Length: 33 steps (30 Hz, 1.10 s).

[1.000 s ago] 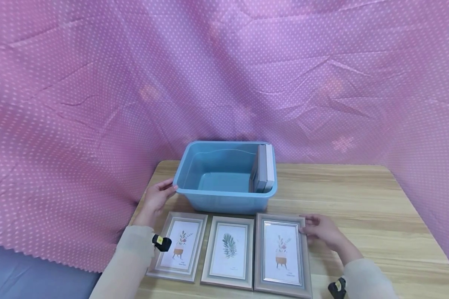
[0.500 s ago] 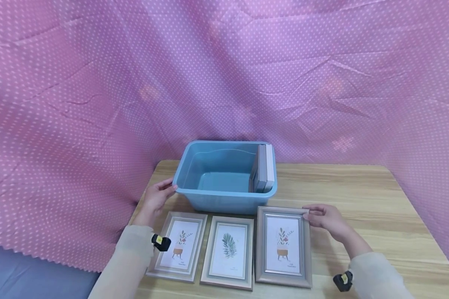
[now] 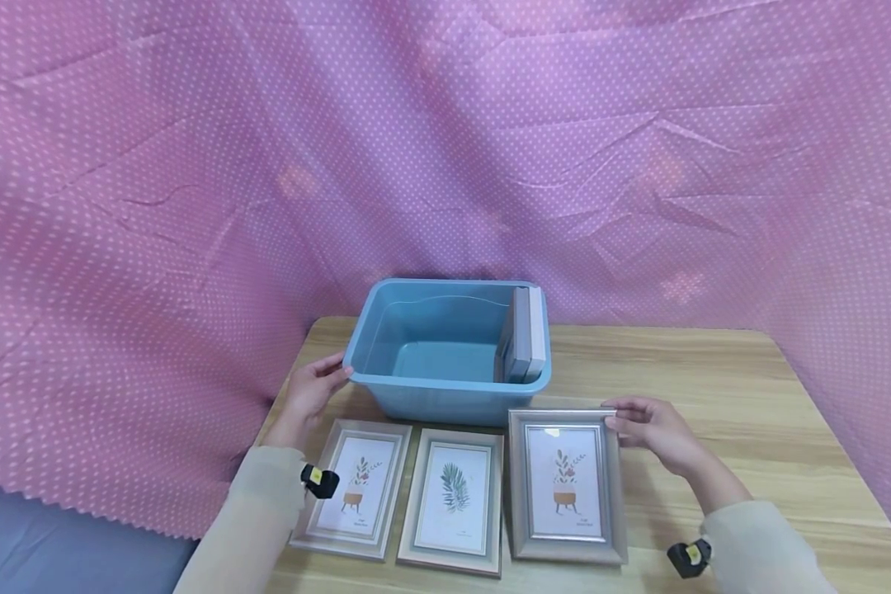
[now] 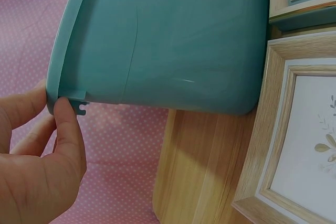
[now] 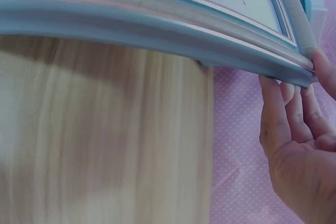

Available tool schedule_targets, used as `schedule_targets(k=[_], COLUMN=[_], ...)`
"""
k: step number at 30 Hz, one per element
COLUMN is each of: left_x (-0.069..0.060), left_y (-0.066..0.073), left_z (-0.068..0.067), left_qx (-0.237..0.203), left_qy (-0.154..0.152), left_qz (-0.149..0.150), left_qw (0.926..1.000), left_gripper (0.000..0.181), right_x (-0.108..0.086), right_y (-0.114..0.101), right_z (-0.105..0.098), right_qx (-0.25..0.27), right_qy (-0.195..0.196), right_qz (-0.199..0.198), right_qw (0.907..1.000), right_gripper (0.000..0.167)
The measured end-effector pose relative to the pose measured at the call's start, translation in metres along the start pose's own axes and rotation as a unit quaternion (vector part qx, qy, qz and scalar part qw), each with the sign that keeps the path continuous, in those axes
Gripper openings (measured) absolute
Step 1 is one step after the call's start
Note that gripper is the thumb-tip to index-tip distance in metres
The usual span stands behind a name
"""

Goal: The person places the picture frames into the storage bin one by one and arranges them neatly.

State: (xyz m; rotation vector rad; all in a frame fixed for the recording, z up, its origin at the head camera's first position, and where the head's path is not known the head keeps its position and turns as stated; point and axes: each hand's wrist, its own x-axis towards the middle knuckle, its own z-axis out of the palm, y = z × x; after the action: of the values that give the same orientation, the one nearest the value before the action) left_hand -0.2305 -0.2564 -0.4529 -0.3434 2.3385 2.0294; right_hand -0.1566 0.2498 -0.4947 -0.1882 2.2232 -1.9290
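My left hand pinches the near left corner of a blue plastic bin's rim, thumb on one side and fingers on the other. With the right hand I grip the upper right corner of a picture frame showing a potted plant, thumb on its face and fingers beneath. That frame is tilted, its far edge raised off the table. Two more picture frames, one with a plant print and one with a green leaf print, lie flat to its left, in front of the bin.
Two frame-like slabs stand on edge against the bin's right inner wall. The wooden table stretches to the right of the bin. A pink dotted cloth hangs behind and at both sides.
The right hand has lifted the far end of the rightmost picture frame off the table and shifted it slightly right. The left hand and the bin have stayed put.
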Motion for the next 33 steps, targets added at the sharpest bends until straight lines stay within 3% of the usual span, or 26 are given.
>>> schedule_targets(k=[10,19,23,33], left_x=[0.001,0.002,0.002,0.003], left_y=[0.000,-0.002,-0.001,0.000], left_z=[-0.001,-0.001,-0.001,-0.001], left_qx=[-0.013,-0.011,-0.013,-0.029], left_qy=[-0.004,-0.006,-0.006,-0.004], left_qz=[0.010,0.007,0.008,0.020], left_qw=[0.9999,0.9999,0.9999,0.9994], left_gripper=[0.046,0.046,0.046,0.046], right_x=[-0.006,-0.006,-0.006,-0.003], right_y=[-0.030,-0.065,-0.084,-0.136], right_z=[-0.006,-0.013,-0.017,-0.024], right_qx=[-0.080,-0.153,-0.165,-0.140], right_qy=[0.004,-0.012,-0.017,-0.011], right_qz=[-0.065,-0.114,-0.136,-0.196], right_qw=[0.9947,0.9816,0.9767,0.9706], right_gripper=[0.038,0.032,0.030,0.025])
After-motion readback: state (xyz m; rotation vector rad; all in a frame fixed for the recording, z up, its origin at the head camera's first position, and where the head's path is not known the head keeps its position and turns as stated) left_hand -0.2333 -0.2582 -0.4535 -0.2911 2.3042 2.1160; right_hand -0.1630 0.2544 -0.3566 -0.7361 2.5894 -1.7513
